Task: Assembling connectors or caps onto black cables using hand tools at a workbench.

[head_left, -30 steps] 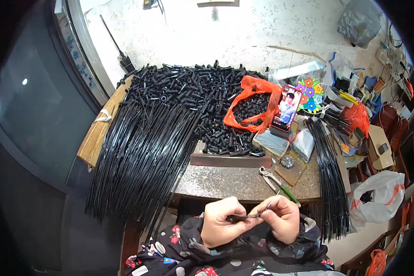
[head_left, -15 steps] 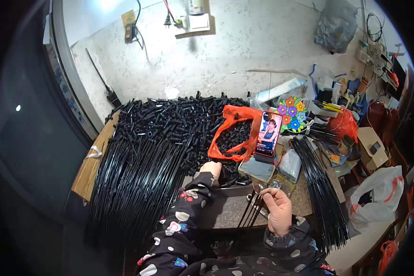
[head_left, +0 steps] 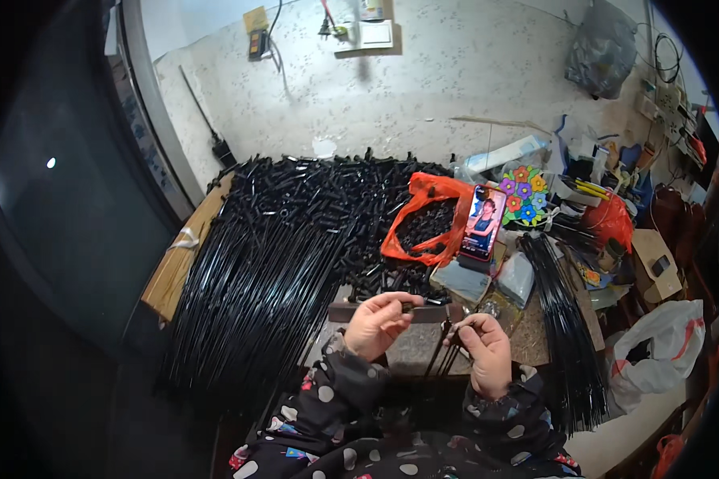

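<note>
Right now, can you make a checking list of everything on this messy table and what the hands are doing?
Surface: wooden table, almost wholly covered.
Job's things: left hand pinches a small black piece; right hand grips a few thin black rods that hang down.
Clutter: long black rods fanned on the left, heap of short black tubes, orange bag of more tubes, phone propped up, flower-patterned thing, second rod bundle on the right, white bag.
Grippers: both hands closed on their things.
Cables: wires on the wall by a socket plate.
Surroundings: speckled wall, dark panel at left.
</note>
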A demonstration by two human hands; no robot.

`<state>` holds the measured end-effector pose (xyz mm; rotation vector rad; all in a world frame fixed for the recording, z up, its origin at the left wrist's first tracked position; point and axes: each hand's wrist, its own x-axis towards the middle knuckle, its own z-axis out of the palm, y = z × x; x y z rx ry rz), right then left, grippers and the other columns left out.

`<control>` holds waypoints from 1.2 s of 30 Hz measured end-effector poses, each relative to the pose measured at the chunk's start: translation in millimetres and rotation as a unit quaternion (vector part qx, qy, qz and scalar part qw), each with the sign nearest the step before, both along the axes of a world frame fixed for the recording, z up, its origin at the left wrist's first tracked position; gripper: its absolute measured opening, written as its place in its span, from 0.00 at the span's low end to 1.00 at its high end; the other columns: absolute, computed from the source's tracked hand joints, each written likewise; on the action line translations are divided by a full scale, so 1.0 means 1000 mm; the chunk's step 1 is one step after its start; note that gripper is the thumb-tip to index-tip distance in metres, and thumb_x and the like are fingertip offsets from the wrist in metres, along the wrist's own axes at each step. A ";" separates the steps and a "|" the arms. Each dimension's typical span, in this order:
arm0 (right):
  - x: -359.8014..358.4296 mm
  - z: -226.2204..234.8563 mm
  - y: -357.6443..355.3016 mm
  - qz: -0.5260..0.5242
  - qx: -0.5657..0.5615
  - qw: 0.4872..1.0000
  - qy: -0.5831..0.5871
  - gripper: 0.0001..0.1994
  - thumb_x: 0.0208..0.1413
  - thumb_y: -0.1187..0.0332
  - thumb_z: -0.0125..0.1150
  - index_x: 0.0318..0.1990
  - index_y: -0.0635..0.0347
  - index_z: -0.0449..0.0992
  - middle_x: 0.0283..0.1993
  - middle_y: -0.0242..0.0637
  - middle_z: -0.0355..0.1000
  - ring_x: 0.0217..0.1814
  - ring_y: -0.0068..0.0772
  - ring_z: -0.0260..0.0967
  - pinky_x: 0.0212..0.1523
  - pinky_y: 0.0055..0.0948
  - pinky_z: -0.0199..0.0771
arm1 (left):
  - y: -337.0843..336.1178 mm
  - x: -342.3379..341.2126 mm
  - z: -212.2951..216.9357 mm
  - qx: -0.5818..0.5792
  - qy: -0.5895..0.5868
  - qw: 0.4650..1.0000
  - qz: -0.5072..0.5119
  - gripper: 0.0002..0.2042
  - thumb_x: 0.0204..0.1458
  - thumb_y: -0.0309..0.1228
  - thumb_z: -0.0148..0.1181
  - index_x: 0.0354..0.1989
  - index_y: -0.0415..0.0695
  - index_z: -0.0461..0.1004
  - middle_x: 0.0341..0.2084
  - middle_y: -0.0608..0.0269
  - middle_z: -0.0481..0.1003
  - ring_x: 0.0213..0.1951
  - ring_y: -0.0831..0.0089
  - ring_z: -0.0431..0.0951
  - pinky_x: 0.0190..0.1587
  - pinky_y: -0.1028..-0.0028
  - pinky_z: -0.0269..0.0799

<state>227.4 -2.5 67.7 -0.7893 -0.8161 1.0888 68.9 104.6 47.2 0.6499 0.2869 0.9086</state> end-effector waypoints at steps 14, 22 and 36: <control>-0.050 0.011 -0.042 0.137 0.005 0.990 0.021 0.08 0.49 0.78 0.56 0.37 0.66 0.67 0.34 0.37 0.70 0.33 0.25 0.68 0.39 0.23 0.69 | -0.072 -0.035 0.022 0.166 -0.082 0.980 -0.068 0.10 0.46 0.20 0.55 0.38 0.37 0.69 0.39 0.53 0.66 0.33 0.70 0.72 0.31 0.74 0.74; -0.056 0.012 -0.052 0.089 0.006 0.996 -0.016 0.09 0.48 0.76 0.57 0.37 0.67 0.67 0.33 0.37 0.70 0.33 0.27 0.69 0.36 0.25 0.71 | -0.074 -0.029 0.017 0.133 -0.151 0.976 -0.083 0.06 0.45 0.21 0.56 0.32 0.36 0.71 0.38 0.49 0.66 0.31 0.66 0.73 0.31 0.71 0.74; -0.032 0.014 -0.037 0.165 0.012 0.986 0.007 0.10 0.51 0.78 0.54 0.42 0.66 0.66 0.36 0.34 0.69 0.38 0.23 0.67 0.40 0.22 0.69 | -0.052 -0.027 0.030 0.261 -0.026 0.957 -0.126 0.05 0.42 0.21 0.58 0.29 0.35 0.75 0.36 0.50 0.69 0.39 0.61 0.71 0.40 0.66 0.70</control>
